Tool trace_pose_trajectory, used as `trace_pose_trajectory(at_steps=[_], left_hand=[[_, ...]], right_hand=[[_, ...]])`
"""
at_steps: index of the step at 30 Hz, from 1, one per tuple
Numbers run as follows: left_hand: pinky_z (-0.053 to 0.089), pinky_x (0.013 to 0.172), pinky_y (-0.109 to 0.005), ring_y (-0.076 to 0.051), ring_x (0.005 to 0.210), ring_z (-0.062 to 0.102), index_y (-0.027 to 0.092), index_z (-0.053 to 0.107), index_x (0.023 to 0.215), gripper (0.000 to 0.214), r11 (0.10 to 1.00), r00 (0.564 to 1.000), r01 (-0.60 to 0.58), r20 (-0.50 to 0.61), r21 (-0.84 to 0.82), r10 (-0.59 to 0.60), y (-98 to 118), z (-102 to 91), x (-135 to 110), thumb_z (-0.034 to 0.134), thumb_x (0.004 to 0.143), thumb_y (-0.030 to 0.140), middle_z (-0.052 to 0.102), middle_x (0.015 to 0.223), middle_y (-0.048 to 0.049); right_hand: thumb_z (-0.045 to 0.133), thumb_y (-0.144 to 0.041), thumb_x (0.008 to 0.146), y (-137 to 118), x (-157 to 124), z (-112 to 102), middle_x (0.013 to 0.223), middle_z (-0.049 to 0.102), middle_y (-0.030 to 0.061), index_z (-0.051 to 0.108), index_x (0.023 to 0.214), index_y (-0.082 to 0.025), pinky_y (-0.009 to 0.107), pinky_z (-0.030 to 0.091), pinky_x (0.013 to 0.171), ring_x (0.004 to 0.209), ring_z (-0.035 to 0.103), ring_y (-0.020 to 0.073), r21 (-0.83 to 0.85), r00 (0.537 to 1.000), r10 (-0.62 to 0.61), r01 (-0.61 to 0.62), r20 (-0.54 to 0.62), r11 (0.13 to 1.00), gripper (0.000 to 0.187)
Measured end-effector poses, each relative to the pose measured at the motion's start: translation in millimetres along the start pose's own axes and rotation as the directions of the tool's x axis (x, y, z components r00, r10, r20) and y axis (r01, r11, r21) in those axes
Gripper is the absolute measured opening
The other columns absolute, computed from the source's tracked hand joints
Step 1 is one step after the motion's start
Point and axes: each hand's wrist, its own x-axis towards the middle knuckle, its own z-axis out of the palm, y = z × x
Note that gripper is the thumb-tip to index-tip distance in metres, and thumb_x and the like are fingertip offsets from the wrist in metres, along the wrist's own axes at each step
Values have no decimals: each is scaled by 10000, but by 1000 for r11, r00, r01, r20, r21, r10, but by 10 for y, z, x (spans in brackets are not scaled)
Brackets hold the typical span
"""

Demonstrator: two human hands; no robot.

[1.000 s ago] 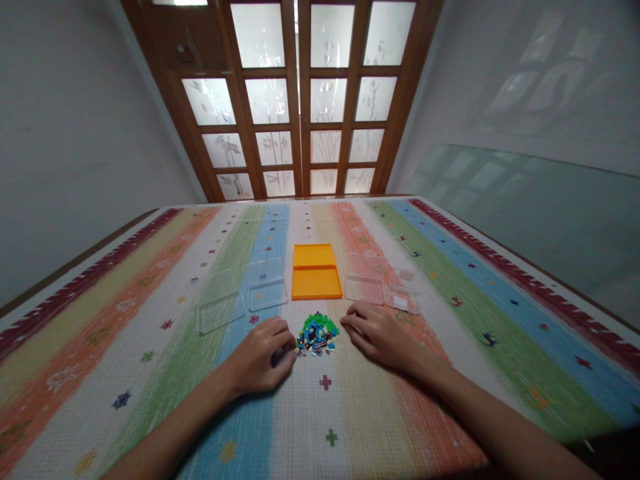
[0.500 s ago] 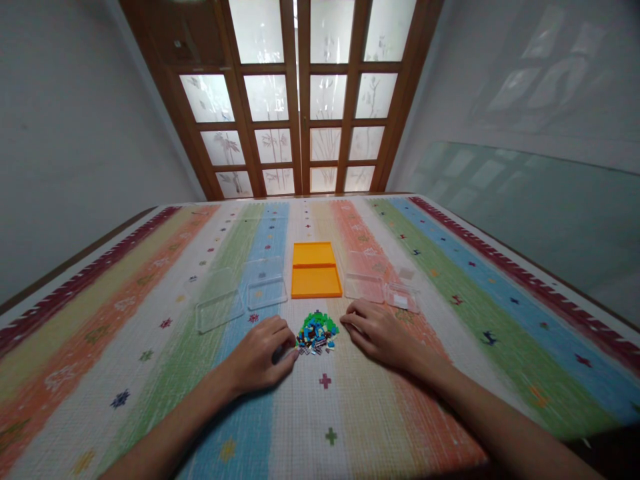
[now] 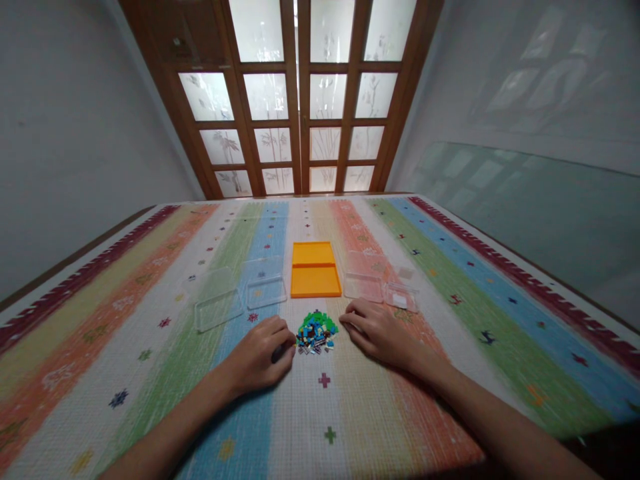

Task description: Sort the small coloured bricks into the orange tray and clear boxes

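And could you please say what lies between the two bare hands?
The head view shows a heap of small, mostly green and blue pieces between the left hand and right hand.

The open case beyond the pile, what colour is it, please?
The open case is orange-yellow, clearest in the head view.

Both my forearms are stretching over a striped tablecloth (image 3: 303, 433). My left hand (image 3: 265, 353) is curling just beside a heap of small bricks (image 3: 317, 331), thumb standing apart from the bent fingers. My right hand (image 3: 376, 330) is lying palm down at the heap's other side, fingers loosely bent; contact with the bricks is not showing clearly for either hand. Green pieces are dominating the far side, blue and darker ones the near side. Beyond the heap, an orange case (image 3: 316, 281) is lying open. Clear boxes (image 3: 267, 293) are flanking it, two per side. Wooden doors (image 3: 291, 93) are closing the background.
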Motion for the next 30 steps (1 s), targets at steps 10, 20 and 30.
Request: trace_pose_trajectory(at_steps=[10,20,30], left_hand=[[499,721,-335,-198,800,582,178,660,899,185,1000,1000,-4,24,11,3,-10,-11,5,494,980,189,626,836,-66],[519,739,-340,-201,815,618,196,657,943,192,1000,1000,-15,12,26,15,-74,-164,2,474,999,207,657,868,-68],[492,673,-295,-175,679,609,197,682,902,256,928,924,339,-244,158,-296,-589,-975,-163,531,930,402,678,761,-25]], right_hand=[[453,-121,996,-12,8,-22,932,653,109,688,988,-161,326,457,718,804,584,195,11,1000,-2,2,-1,1000,238],[451,-132,1000,3,-3,-17,941,650,105,684,1001,-157,323,452,717,810,587,193,23,1000,-6,6,7,1000,235],[452,-126,1007,-4,2,-34,934,651,105,686,990,-166,327,465,723,810,599,197,19,1000,-3,3,9,1000,238]])
